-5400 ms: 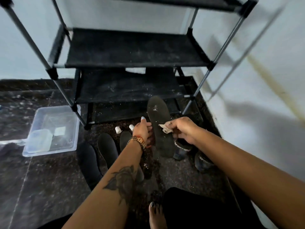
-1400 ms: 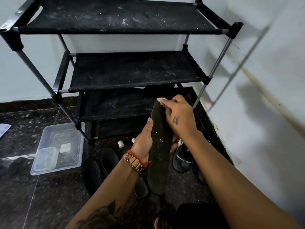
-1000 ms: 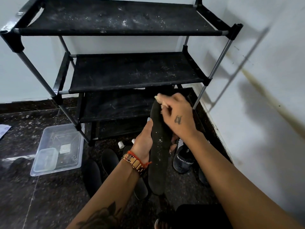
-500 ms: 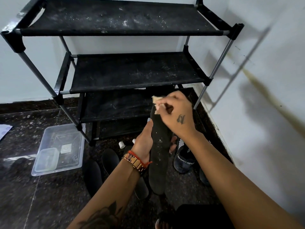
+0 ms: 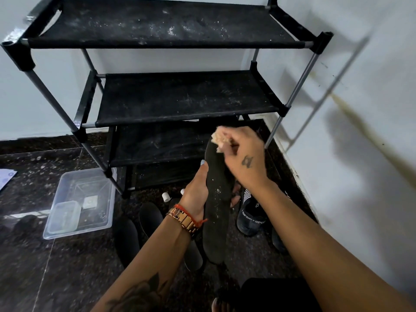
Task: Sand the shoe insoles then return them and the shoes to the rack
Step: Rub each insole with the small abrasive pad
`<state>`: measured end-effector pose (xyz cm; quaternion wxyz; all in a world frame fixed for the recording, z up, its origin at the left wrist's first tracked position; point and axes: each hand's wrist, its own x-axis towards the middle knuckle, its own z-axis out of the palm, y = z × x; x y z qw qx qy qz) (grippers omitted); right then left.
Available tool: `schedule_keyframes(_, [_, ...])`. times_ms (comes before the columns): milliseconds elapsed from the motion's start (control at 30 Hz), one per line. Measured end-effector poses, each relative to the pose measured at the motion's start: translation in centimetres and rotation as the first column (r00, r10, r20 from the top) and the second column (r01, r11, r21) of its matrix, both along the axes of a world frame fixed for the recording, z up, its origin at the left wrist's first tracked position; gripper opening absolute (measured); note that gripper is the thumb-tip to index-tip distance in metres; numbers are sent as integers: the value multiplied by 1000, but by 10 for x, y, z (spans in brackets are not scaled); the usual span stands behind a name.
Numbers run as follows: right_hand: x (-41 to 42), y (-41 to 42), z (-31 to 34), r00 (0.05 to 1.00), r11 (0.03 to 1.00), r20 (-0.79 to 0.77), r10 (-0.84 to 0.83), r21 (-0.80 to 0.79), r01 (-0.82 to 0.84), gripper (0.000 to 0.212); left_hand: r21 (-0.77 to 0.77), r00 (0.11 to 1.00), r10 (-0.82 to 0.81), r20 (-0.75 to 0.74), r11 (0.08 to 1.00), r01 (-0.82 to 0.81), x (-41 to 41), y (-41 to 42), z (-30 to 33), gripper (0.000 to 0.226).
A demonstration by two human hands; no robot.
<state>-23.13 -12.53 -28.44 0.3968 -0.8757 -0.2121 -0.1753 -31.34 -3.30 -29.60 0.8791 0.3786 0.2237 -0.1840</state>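
Observation:
My left hand (image 5: pixel 196 192) grips a long black insole (image 5: pixel 216 206) around its middle and holds it upright in front of the rack. My right hand (image 5: pixel 242 158) pinches a small pale piece of sandpaper (image 5: pixel 218 139) against the insole's top end; it is blurred. Pale dust specks lie on the insole's face. Other black insoles (image 5: pixel 150 216) lie on the dark floor to the left. A black shoe with white lettering (image 5: pixel 250 218) stands just right of the held insole, and another shoe (image 5: pixel 277 240) shows partly behind my right forearm. The black shoe rack (image 5: pixel 180 95) has dusty fabric shelves with nothing on them.
A clear plastic tub (image 5: pixel 81 202) with a small container inside sits on the floor at the rack's left front leg. Two small white caps (image 5: pixel 166 196) lie near the rack's base. A white wall (image 5: pixel 360 131) runs close on the right. My bare toes (image 5: pixel 221 306) show at the bottom.
My right hand with the sandpaper has shifted slightly up and left along the insole's top end in short rubbing strokes. My left hand keeps the same grip.

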Motion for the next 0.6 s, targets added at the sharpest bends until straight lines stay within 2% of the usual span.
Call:
schedule_keyframes(100, [-3, 6, -11, 995, 987, 19, 102, -125, -99, 28, 11, 1000, -1, 24, 1000, 1, -2, 1, 1, 56])
schedule_keyframes(200, [4, -10, -15, 994, 976, -102, -47, -216, 24, 24, 11, 999, -13, 34, 1000, 12, -3, 2, 1, 63])
schedule_keyframes(300, [9, -26, -12, 957, 969, -183, -224, -143, 199, 23, 3, 1000, -12, 20, 1000, 11, -2, 0, 3, 67])
schedule_keyframes(367, [12, -25, -6, 954, 963, -136, -268, -26, 267, 28, 5, 1000, -5, 6, 1000, 5, -1, 0, 3, 66])
schedule_keyframes(400, [12, -21, -3, 965, 968, -88, -248, 9, 250, 31, 4, 1000, -2, -2, 1000, 2, 0, 0, 3, 66])
schedule_keyframes(467, [7, -8, -1, 994, 994, 5, -112, 8, 112, 33, 5, 1000, -4, 2, 1000, 4, -1, -1, 3, 63])
schedule_keyframes(533, [-1, 3, -3, 998, 997, 51, 37, -69, -34, 32, 15, 999, -15, 28, 1000, 15, -2, -1, 5, 59])
schedule_keyframes(600, [-2, 6, -10, 995, 989, 56, 79, -130, -71, 29, 19, 999, -35, 34, 999, 35, -3, 0, 5, 58])
